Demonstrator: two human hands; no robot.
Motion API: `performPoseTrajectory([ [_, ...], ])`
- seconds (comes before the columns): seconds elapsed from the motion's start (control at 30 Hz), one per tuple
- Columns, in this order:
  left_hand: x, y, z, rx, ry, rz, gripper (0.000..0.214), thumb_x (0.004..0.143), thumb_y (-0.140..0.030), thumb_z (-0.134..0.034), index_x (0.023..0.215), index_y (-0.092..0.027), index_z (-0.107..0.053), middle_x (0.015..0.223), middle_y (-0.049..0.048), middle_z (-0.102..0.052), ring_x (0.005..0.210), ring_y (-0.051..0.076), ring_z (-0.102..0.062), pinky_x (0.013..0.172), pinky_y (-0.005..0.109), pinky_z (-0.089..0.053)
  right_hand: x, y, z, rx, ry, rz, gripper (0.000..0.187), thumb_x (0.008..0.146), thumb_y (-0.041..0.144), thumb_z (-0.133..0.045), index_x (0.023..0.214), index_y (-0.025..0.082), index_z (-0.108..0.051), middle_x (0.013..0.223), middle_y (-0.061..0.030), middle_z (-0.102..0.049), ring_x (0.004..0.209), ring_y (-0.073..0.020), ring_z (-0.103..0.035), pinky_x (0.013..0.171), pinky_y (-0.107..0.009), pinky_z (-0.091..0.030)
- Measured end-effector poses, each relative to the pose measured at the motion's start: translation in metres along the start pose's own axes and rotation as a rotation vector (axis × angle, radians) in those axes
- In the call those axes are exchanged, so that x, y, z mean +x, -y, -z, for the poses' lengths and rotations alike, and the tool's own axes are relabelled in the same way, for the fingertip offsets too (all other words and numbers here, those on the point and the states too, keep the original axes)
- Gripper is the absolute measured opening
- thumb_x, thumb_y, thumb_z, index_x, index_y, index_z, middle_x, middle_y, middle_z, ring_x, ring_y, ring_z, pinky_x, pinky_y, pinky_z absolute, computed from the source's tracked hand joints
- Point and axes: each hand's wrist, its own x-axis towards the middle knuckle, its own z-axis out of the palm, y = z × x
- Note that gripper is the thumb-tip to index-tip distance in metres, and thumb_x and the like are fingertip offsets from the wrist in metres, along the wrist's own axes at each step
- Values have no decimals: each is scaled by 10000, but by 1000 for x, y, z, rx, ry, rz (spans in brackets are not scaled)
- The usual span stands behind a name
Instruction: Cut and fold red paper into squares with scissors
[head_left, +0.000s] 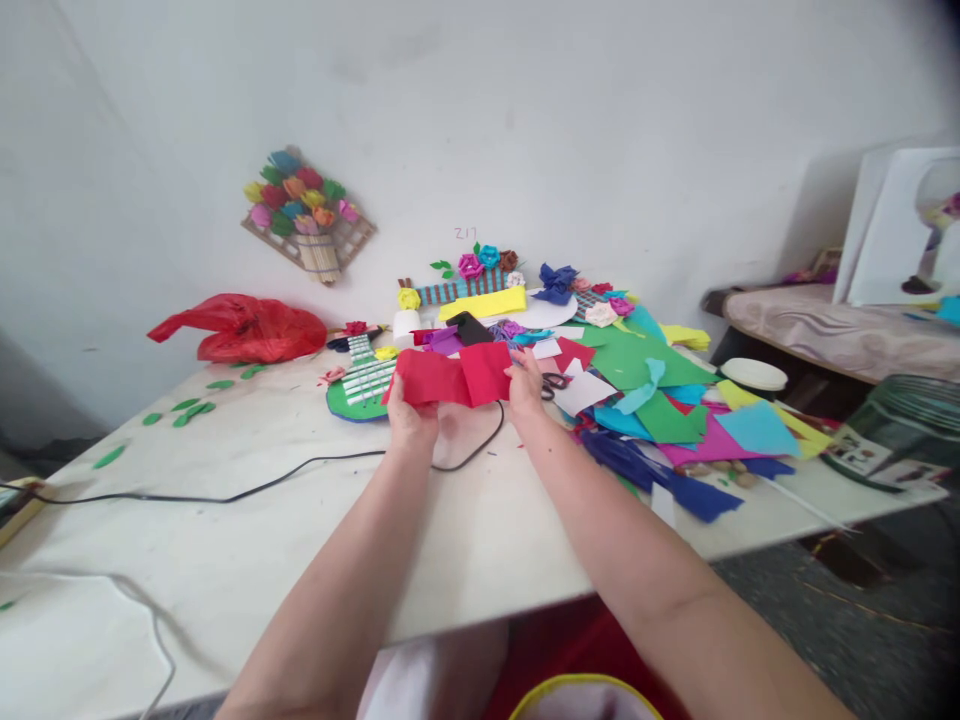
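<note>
While both hands are working over the far middle of the table (pixel 480 540), the red paper (pixel 450 378) is hanging between them, lifted just clear of the tabletop and showing an upright crease near its centre, so that it is reading as two panels. Left hand (pixel 411 418) is pinching the lower left edge, fingers closed narrow on the sheet; right hand (pixel 526 388) is gripping the right edge the same way, fingers drawn in on the paper, none spread wide. Sheet is sagging a little on the left panel. Judgement: the handling is going best if both pinches are staying close to the corners, tension is being shared evenly across the crease, and the two panels are being lined up edge to edge before any pressure is going onto the fold; thin paper like this is likely tearing or creasing off-line if one hand is pulling harder. A black cable (pixel 300 468) is looping on the table right beneath the sheet, so flat bare surface beside it is looking like the better place for pressing. Scissors (pixel 555 381) are lying just beside the right hand, at the edge of a pile of coloured paper (pixel 675 410). A red plastic bag (pixel 244 328) is sitting well apart at far left.
</note>
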Motion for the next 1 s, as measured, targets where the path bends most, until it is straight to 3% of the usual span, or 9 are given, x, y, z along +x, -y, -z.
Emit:
performPoseTrajectory([
  [0.13, -14, 8, -1, -9, 214, 137, 403, 788, -518, -508, 950, -163, -611, 954, 99, -658, 922, 216, -612, 732, 315, -499, -4, 8, -2, 131, 45, 7, 383, 576, 144, -474, 921, 173, -638, 927, -35, -638, 1036, -189, -533, 864, -313, -422],
  [0.3, -26, 17, -5, 21, 363, 181, 317, 819, -409, -526, 967, -143, -612, 984, 98, -660, 931, 201, -610, 792, 308, -493, -4, 12, -3, 377, 187, -113, 313, 581, 83, -519, 840, 193, -657, 872, -13, -673, 920, -178, -595, 849, -347, -452],
  [0.57, -29, 23, -1, 110, 400, 338, 359, 797, -427, -543, 1076, -202, -572, 1086, 86, -625, 897, 208, -611, 696, 319, -508, -13, 23, -8, 556, 404, -212, 284, 628, 83, -556, 861, 222, -641, 847, 16, -696, 805, -151, -631, 806, -336, -493],
  [0.63, -27, 24, 1, 135, 390, 382, 355, 782, -421, -565, 1069, -212, -573, 1081, 83, -624, 886, 213, -614, 703, 339, -511, -14, 24, -9, 543, 426, -205, 271, 637, 102, -569, 870, 222, -640, 865, 11, -698, 812, -156, -634, 797, -338, -498],
  [0.8, -16, 21, 3, 151, 350, 355, 304, 723, -195, -617, 1024, -188, -578, 1004, 70, -645, 848, 184, -619, 737, 323, -506, -17, 24, -10, 444, 462, -201, 262, 619, 121, -572, 857, 205, -641, 866, -5, -702, 822, -174, -635, 770, -344, -505],
  [1.0, -14, 13, 3, 184, 402, 456, 287, 728, -206, -536, 1007, -161, -587, 960, 96, -659, 876, 230, -619, 780, 426, -500, -28, 25, -12, 362, 586, -254, 251, 578, 117, -555, 803, 175, -650, 770, -11, -699, 730, -165, -631, 744, -325, -498],
])
